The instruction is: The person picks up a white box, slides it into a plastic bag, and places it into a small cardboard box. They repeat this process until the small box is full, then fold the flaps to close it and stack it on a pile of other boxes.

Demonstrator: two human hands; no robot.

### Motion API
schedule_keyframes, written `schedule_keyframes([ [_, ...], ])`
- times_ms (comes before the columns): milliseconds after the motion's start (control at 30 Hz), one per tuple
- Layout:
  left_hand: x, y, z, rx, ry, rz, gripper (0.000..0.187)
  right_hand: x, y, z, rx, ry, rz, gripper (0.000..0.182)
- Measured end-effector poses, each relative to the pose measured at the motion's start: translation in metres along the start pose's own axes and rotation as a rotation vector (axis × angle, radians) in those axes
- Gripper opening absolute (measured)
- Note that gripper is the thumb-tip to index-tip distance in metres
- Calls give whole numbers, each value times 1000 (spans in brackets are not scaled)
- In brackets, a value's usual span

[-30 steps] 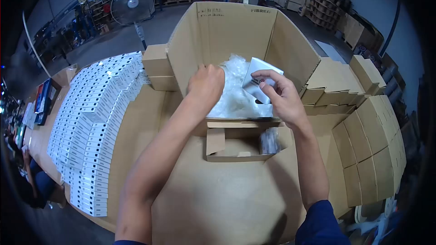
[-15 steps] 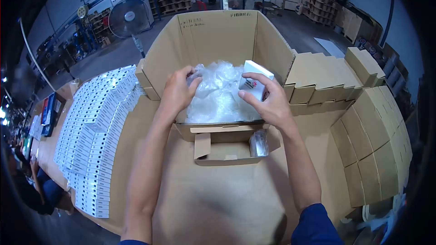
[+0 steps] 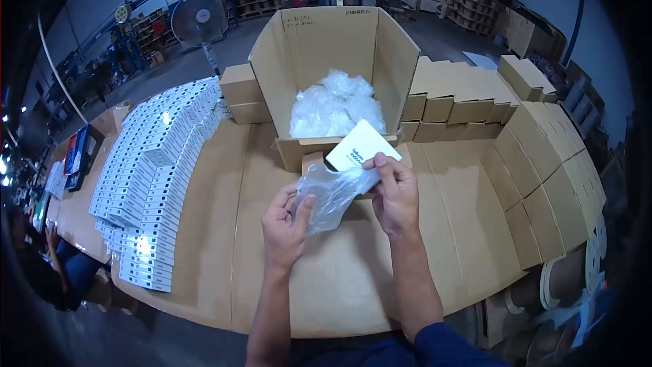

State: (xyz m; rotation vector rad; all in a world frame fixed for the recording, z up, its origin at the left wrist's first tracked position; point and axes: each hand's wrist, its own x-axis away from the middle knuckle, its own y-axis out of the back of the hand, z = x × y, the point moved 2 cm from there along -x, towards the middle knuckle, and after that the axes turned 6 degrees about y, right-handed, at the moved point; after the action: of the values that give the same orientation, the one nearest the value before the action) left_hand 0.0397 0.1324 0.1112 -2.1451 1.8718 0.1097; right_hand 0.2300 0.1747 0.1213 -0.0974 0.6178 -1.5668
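In the middle of the view my left hand [image 3: 288, 224] is closed on a clear plastic bag [image 3: 324, 200], which stretches across to my right hand. My right hand [image 3: 395, 197] pinches the small white box [image 3: 360, 146] near its lower corner, thumb on top. Dark print shows on the box's face, and its lower edge overlaps the mouth of the bag. Behind my hands a small open carton [image 3: 312, 158] is mostly hidden. Just beyond stands a large open cardboard box [image 3: 397, 61] holding a heap of clear plastic bags [image 3: 336, 105].
Stacked white boxes [image 3: 159, 170] line the table's left side. Brown cartons [image 3: 553, 183] are piled on the right, with more cartons [image 3: 462, 95] behind. A fan [image 3: 199, 19] stands beyond the table. At far left another person [image 3: 51, 258] sits by the table.
My left hand has come out of the large box with a plastic bag. My right hand has lowered the white box toward it, and both hands are now close together. The view has shifted.
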Motion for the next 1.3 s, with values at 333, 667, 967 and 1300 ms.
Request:
schedule_keyframes([
  [333,50,23,33,296,187,42,33,95,0,-19,606,0,217,20],
  [667,30,57,-14,176,-254,13,41,103,11,3,823,266,191,16],
  [967,43,1,-29,-747,-450,173,31,109,9,-1,912,308,239,16],
  [1300,43,7,-10,-756,-287,327,16,111,14,1,950,255,304,16],
])
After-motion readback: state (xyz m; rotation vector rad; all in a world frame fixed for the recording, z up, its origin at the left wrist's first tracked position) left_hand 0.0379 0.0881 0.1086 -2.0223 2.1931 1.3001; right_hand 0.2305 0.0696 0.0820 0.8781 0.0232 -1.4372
